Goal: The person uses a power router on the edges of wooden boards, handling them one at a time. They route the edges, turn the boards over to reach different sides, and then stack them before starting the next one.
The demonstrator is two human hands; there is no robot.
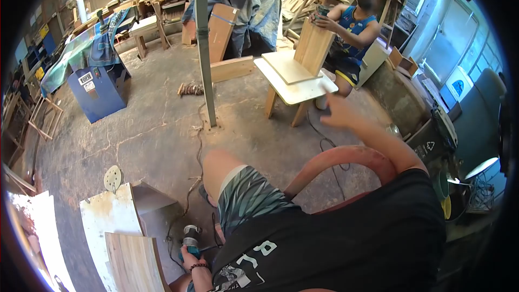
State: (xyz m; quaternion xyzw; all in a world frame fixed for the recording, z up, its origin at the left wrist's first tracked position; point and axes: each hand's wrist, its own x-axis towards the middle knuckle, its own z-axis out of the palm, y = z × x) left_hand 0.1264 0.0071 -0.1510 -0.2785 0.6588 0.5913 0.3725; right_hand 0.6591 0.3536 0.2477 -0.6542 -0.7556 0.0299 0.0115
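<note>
My left hand [194,261], with a beaded bracelet at the wrist, is closed around a teal and silver trim router [191,238] low beside my leg. To the left of it, a wooden panel [134,259] leans near a pale board [111,213]. A round sanding disc with holes [113,178] sits at the board's far edge. My right hand [343,112] is raised in front of me, slightly blurred, its fingers stretched out and apart with nothing in them. Behind it in the view stands a white-topped small table [294,93].
A co-worker [359,30] crouches at the small table, holding a tool on an upright wood panel [313,46]. A metal post [203,48] rises mid-floor. Cords [197,157] cross the floor. A red chair arm [346,157] lies under my right arm. A blue machine [97,92] stands left.
</note>
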